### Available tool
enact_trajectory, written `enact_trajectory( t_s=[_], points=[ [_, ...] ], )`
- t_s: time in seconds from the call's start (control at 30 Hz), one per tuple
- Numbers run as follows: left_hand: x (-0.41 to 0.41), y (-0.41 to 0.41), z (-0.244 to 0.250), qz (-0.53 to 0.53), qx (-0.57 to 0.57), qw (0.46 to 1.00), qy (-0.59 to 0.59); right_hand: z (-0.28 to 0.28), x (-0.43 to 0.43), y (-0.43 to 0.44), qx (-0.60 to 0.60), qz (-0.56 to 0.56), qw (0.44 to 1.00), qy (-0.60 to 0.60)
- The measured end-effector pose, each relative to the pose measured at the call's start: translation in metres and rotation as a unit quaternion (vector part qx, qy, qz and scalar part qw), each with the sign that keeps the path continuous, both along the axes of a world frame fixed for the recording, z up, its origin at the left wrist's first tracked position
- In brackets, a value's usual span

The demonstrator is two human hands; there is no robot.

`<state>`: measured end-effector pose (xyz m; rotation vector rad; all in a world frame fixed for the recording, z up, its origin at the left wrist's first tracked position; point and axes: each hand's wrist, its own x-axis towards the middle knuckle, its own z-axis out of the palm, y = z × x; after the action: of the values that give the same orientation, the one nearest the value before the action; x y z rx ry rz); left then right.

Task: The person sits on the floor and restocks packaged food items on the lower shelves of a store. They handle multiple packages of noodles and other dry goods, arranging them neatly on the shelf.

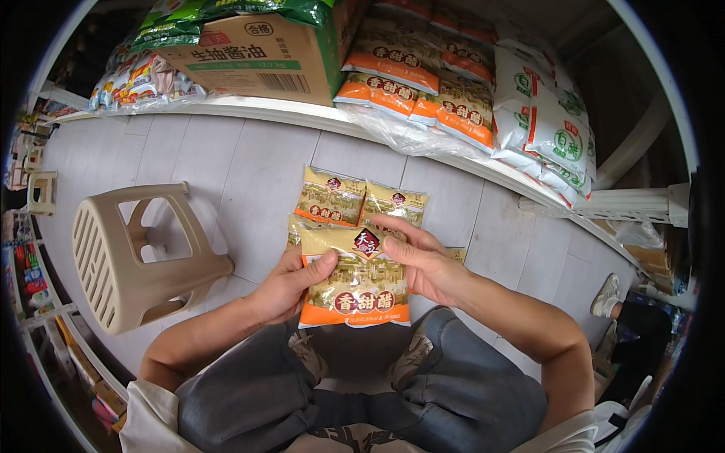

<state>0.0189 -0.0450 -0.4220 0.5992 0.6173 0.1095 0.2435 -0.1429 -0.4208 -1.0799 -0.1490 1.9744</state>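
Between my hands is a plump plastic pouch of vinegar (357, 277), gold and orange, held up over my knees with its printed front towards me. My left hand (291, 277) grips its left edge, thumb on the front. At the upper right edge, my right hand (425, 255) holds it with the thumb on the front and the index finger reaching over the top. Beyond it, matching pouches (330, 195) lie on the floor in front of me. The held pouch and my hands partly hide some of them.
A beige plastic stool (153, 255) lies tipped on the left. Ahead, a white shelf (272, 109) bears a soy sauce carton (249, 62), stacked orange vinegar pouches (396, 62) and white vinegar pouches (558, 136). A person's shoe (606, 297) shows at right. Stocked shelves (73, 340) stand at left.
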Motion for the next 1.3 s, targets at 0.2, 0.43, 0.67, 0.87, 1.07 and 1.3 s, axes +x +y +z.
enact_trajectory(
  t_s=[0.2,0.43,0.67,0.87,1.07,1.3],
  points=[
    [0.004,-0.005,0.003,-0.043,0.102,0.994,-0.011,-0.017,-0.007,-0.012,-0.09,-0.014,0.99,0.109],
    [0.01,0.001,0.012,-0.006,0.133,0.989,-0.061,-0.003,0.045,0.02,-0.008,-0.14,0.975,-0.171],
    [0.008,0.006,0.005,-0.023,0.139,0.99,-0.018,0.035,0.158,0.102,0.172,-0.277,0.902,-0.283],
    [0.009,0.004,0.004,-0.039,0.133,0.99,-0.024,0.007,0.2,0.133,0.192,-0.118,0.609,-0.761],
    [0.003,0.002,-0.011,-0.05,0.133,0.99,0.004,0.004,0.163,0.123,0.289,0.016,0.218,-0.932],
    [0.006,0.007,-0.032,-0.055,0.162,0.984,0.05,0.001,0.127,0.097,0.269,0.085,0.221,-0.934]
  ],
)
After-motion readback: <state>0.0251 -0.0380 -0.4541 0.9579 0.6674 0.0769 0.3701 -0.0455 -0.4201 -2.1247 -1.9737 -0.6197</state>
